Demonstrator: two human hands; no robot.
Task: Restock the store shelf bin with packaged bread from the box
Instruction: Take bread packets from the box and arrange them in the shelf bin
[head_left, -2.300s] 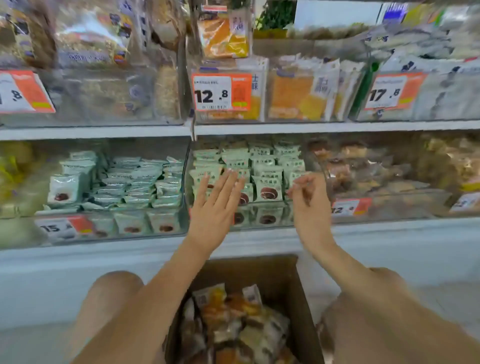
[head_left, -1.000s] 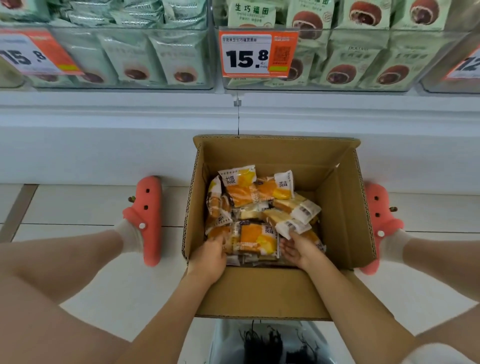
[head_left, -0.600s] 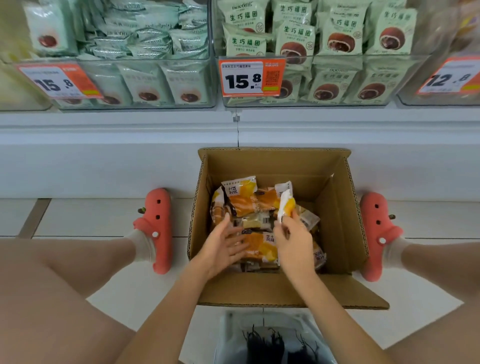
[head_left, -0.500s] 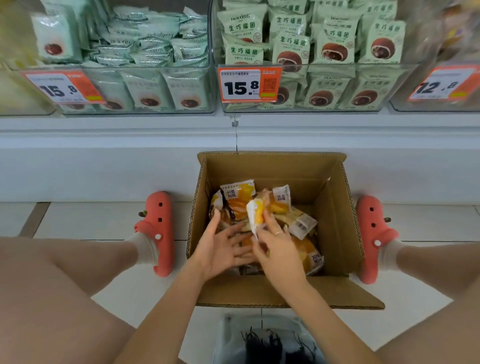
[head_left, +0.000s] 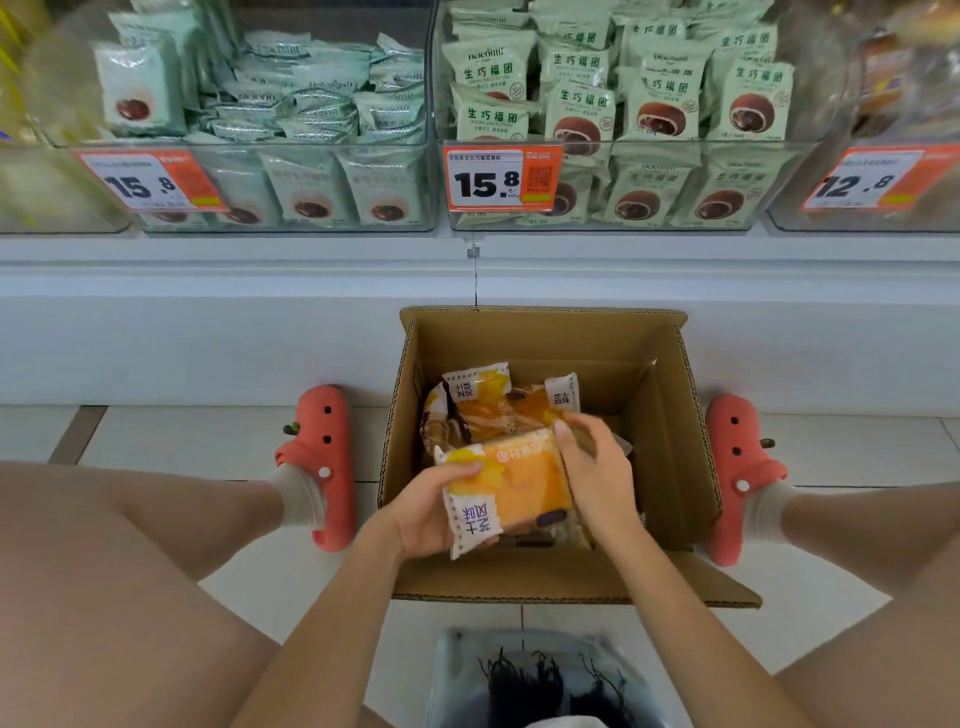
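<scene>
An open cardboard box (head_left: 670, 457) stands on the floor between my feet, with several orange-and-white bread packets (head_left: 483, 400) inside. One orange bread packet (head_left: 511, 486) is lifted just above the pile. My left hand (head_left: 423, 512) grips its left, white-labelled end from below. My right hand (head_left: 597, 475) holds its right edge, fingers curled over the top corner. Above the box, clear shelf bins (head_left: 597, 223) hold green packets; the bin for the orange bread is out of view.
A white shelf base (head_left: 208, 322) runs behind the box. Orange price tags (head_left: 501, 179) hang on the bin fronts. My coral clogs (head_left: 322, 462) flank the box on the tiled floor. A box flap (head_left: 727, 582) sticks out at the near right.
Both hands dropped from the shelf into the box. My right hand picked up an orange packet and passed it to the left; now both hands hold it flat above the pile.
</scene>
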